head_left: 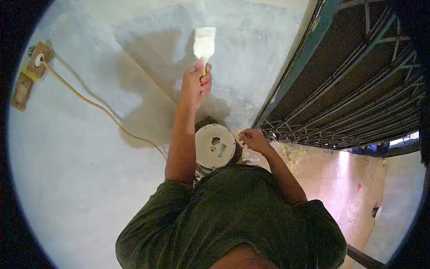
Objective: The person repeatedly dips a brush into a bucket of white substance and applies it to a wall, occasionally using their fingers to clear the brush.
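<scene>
My left hand point(195, 85) is raised against the pale grey wall. Its fingers are wrapped round the thin yellowish handle of a putty knife point(204, 42), whose flat blade is coated white and points up. Below it, in front of my body, stands a round bucket point(210, 157); its white surface has several dark hollows. At the bucket's right side my right hand point(253, 140) is closed, fingers pinched on a small pale flat thing point(240, 138) that I cannot make out fully.
A yellowish cable point(96, 105) runs down the wall from a socket point(39, 59) at the upper left. On the right is a dark folding metal gate point(345, 76). Pale debris point(291, 154) lies on the tan floor point(313, 170) near the gate's foot.
</scene>
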Tool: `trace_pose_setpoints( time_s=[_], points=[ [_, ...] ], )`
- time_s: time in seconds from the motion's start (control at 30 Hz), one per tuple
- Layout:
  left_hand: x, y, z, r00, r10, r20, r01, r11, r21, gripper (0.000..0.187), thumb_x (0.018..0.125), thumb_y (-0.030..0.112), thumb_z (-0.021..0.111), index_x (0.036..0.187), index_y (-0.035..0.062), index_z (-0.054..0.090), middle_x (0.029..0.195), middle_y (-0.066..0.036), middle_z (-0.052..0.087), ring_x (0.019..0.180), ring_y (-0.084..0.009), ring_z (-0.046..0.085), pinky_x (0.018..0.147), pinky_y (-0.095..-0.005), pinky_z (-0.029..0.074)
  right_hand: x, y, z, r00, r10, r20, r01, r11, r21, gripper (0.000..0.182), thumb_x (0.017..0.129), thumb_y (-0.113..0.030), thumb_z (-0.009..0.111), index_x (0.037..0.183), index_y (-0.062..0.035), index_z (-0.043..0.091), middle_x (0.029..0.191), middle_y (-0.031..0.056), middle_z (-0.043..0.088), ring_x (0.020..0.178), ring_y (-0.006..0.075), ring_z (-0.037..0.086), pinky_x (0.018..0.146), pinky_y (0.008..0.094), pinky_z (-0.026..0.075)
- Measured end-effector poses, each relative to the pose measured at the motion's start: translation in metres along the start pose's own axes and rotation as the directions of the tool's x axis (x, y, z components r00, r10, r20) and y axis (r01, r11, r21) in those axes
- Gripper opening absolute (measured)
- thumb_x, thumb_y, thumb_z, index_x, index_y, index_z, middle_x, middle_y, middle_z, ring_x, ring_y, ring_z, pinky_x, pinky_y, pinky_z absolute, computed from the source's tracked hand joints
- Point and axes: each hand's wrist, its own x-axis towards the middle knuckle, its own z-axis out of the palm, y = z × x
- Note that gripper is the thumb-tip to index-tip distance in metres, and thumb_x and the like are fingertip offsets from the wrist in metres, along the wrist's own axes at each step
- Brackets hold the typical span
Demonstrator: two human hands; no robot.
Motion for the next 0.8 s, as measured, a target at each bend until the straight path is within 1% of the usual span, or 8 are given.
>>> trace_pose_setpoints(
  time_s=[0.33,0.4,0.5,0.53,0.57,0.6,0.67,0.8],
  points=[
    [0.104,-0.263,-0.110,0.980,-0.172,-0.098,0.183,0.976,0.117,0.030,0.087,0.030,0.050,0.063,0.0126,0.050,0.049,0.002,0.042,0.037,-0.0113,0.037,0.034,-0.0275,0.028,-0.014,0.005,-0.040,1.000,-0.007,-0.010,0.008,0.999,0.037,0.034,0.087,-0.032,0.055,0.096,0.0011,0.059,0.083,0.0080,0.064,0.070,0.0139,0.061,0.055,0.0283,0.048],
    [0.112,-0.309,-0.134,0.984,-0.159,-0.084,0.172,0.970,0.171,0.033,0.087,0.033,0.051,0.061,0.0128,0.049,0.050,0.002,0.045,0.038,-0.0113,0.038,0.034,-0.0276,0.028,-0.019,0.011,-0.047,0.991,0.131,-0.022,-0.129,0.989,0.069,0.034,0.087,-0.033,0.056,0.095,0.0006,0.059,0.083,0.0077,0.064,0.070,0.0138,0.061,0.053,0.0283,0.048],
    [0.101,-0.374,-0.170,0.989,0.145,-0.005,-0.120,0.834,0.538,0.033,0.086,0.035,0.053,0.062,0.0129,0.050,0.052,0.002,0.046,0.039,-0.0111,0.040,0.034,-0.0275,0.027,-0.031,0.021,-0.058,0.982,0.182,-0.049,-0.178,0.981,0.080,0.035,0.087,-0.033,0.056,0.095,0.0001,0.059,0.083,0.0074,0.063,0.070,0.0133,0.061,0.053,0.0281,0.048],
    [0.109,-0.416,-0.199,0.979,-0.129,-0.161,0.146,0.984,0.099,0.028,0.087,0.032,0.050,0.065,0.0128,0.050,0.053,0.001,0.046,0.041,-0.0128,0.041,0.035,-0.0282,0.030,-0.031,0.027,-0.061,0.980,0.190,-0.052,-0.186,0.979,0.078,0.035,0.087,-0.033,0.056,0.095,0.0001,0.059,0.083,0.0074,0.063,0.070,0.0133,0.061,0.053,0.0281,0.048],
    [0.134,-0.445,-0.227,0.885,-0.433,-0.174,0.344,0.857,-0.383,0.024,0.087,0.028,0.047,0.068,0.0127,0.050,0.055,-0.001,0.047,0.043,-0.0146,0.043,0.037,-0.0289,0.033,-0.031,0.034,-0.062,0.983,0.177,-0.045,-0.174,0.983,0.056,0.035,0.087,-0.034,0.055,0.095,-0.0002,0.059,0.083,0.0073,0.064,0.070,0.0132,0.061,0.054,0.0282,0.048],
    [0.104,-0.428,-0.195,0.881,-0.440,-0.173,0.349,0.852,-0.391,0.024,0.087,0.028,0.047,0.068,0.0127,0.050,0.055,-0.001,0.047,0.043,-0.0146,0.043,0.037,-0.0289,0.033,-0.033,0.040,-0.062,0.986,0.164,-0.036,-0.163,0.986,0.034,0.036,0.087,-0.035,0.055,0.095,-0.0004,0.060,0.084,0.0072,0.064,0.071,0.0131,0.061,0.054,0.0282,0.048],
    [0.081,-0.334,-0.140,0.575,-0.800,-0.170,0.804,0.592,-0.066,0.022,0.085,0.027,0.048,0.069,0.0122,0.049,0.058,-0.002,0.048,0.048,-0.0159,0.045,0.043,-0.0317,0.036,-0.032,0.040,-0.065,0.984,0.178,-0.025,-0.177,0.984,0.023,0.035,0.087,-0.034,0.055,0.095,-0.0002,0.060,0.083,0.0072,0.064,0.070,0.0131,0.061,0.055,0.0282,0.048],
    [0.079,-0.301,-0.102,0.725,-0.640,-0.256,0.683,0.716,0.146,0.020,0.083,0.023,0.045,0.069,0.0093,0.050,0.057,-0.004,0.048,0.046,-0.0159,0.044,0.041,-0.0317,0.035,-0.019,0.027,-0.068,0.982,0.185,-0.020,-0.186,0.982,-0.018,0.034,0.088,-0.031,0.055,0.096,0.0009,0.059,0.083,0.0078,0.064,0.069,0.0136,0.061,0.057,0.0290,0.049]
  ],
)
